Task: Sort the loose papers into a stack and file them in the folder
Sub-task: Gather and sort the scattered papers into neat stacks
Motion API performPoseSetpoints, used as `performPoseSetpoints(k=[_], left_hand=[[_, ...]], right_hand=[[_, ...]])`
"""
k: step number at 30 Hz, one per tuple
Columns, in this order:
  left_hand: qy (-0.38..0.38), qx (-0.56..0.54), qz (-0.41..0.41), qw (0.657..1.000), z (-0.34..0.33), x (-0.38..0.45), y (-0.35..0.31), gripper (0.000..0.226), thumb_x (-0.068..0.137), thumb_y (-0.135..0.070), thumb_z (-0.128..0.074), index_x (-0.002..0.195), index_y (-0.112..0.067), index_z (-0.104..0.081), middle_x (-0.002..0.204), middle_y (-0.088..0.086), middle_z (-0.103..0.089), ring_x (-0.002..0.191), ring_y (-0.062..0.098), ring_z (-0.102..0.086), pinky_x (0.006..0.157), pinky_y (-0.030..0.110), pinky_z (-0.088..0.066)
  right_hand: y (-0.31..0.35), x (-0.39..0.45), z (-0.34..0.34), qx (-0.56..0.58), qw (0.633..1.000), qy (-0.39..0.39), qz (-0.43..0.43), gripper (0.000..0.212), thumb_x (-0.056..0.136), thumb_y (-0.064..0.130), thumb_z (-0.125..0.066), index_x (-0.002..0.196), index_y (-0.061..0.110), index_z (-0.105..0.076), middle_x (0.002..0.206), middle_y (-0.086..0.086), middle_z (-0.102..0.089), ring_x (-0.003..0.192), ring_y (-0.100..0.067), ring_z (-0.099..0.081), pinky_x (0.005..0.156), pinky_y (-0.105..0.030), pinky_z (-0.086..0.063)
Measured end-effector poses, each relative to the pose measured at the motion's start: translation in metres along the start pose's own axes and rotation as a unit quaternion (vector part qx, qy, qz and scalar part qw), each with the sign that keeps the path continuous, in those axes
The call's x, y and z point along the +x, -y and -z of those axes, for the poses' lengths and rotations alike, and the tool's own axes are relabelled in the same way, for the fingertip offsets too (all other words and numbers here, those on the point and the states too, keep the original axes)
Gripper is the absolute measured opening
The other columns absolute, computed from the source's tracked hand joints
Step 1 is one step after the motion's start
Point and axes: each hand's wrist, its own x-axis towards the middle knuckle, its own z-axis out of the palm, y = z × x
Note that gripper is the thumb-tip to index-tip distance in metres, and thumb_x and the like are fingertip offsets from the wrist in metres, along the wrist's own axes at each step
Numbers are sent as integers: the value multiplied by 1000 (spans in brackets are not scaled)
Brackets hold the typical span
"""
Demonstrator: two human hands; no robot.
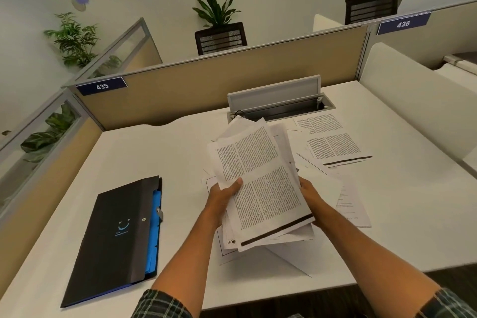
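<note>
Two bare hands hold up a messy bunch of white printed paper sheets (260, 183) over the white tabletop (160, 152). The left hand (223, 197) has its grip tight on the left edge of the bunch, with the thumb on top of the front page. The right hand (311, 195) holds the right edge, and its fingers are hidden behind the sheets. The front page has two blocks of small black print and a dark bar at its near end. The sheets are not lined up; their corners stick out in many ways.

Under the bunch, more white loose sheets (353, 204) lie flat on the tabletop, some partly covered. To the left, well apart from the hands, lies a closed black flat folder with blue inner pockets (116, 235). Farther back on the right, a few printed pages (333, 142) lie spread out. Behind them, a grey cable tray lid (275, 91) stands open. A tan divider wall (219, 80) rises at the far edge, with green potted plants (218, 11) beyond it.
</note>
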Motion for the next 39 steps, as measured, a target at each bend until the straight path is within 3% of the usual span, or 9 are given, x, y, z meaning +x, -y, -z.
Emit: performPoseSetpoints(k=[4,6,9,12,16,25,29,33,39], left_hand=[[-29,2,-8,1000,5,0,0,38,88,-27,-78,123,-19,-68,115,5,-77,107,26,-74,94,48,-58],[-36,2,-12,999,6,0,0,31,89,-27,-76,119,-25,-68,116,3,-77,109,27,-73,98,51,-56],[-42,-14,-7,999,4,0,-1,33,90,-29,-75,122,-24,-68,118,4,-76,110,29,-72,99,54,-55],[-58,-49,14,997,2,1,-3,42,93,-28,-73,132,-14,-65,121,9,-75,113,33,-70,102,57,-52],[4,-89,69,994,7,-1,-7,48,90,-31,-75,133,-11,-65,127,19,-70,119,40,-66,107,62,-46],[48,50,21,997,9,-4,-2,58,80,-4,-81,134,-11,-63,125,10,-73,119,31,-67,108,53,-49],[19,42,19,999,13,-4,-1,59,80,0,-80,136,-8,-61,122,13,-74,115,35,-69,103,56,-52],[5,46,31,998,23,-6,3,58,81,2,-78,136,-7,-60,124,17,-72,116,38,-67,103,60,-50],[12,98,68,993,30,-8,17,57,80,2,-79,134,-6,-62,122,16,-72,114,36,-68,102,56,-53]], right_hand=[[-1,1,5,138,990,12,-17,69,95,74,-42,111,18,-78,95,-16,-77,83,-31,-75,66,-36,-61],[0,1,6,168,985,23,-13,70,95,77,-37,119,24,-76,107,-17,-77,92,-36,-75,73,-41,-62],[2,0,1,88,996,31,-4,45,88,43,-68,129,24,-67,124,-11,-73,103,-28,-75,76,-39,-62],[3,1,-1,31,999,31,0,71,66,0,-69,130,27,-56,123,-10,-70,107,-31,-70,76,-38,-62],[8,-3,-5,29,999,19,18,89,46,-1,-58,130,25,-53,124,-12,-66,111,-35,-62,80,-44,-60],[5,-2,-6,22,999,25,15,60,79,41,-74,134,28,-53,123,-1,-73,105,-25,-74,81,-42,-63],[-4,1,8,-60,994,-90,10,34,96,48,-65,122,25,-65,120,-2,-74,101,-22,-74,88,-48,-61],[-19,1,35,-312,892,-311,-102,65,83,44,-80,136,13,-56,133,-13,-60,123,-35,-58,102,-47,-45],[-23,-4,43,-409,813,-347,-227,69,81,43,-77,133,7,-49,140,-19,-51,130,-37,-48,110,-46,-35]])
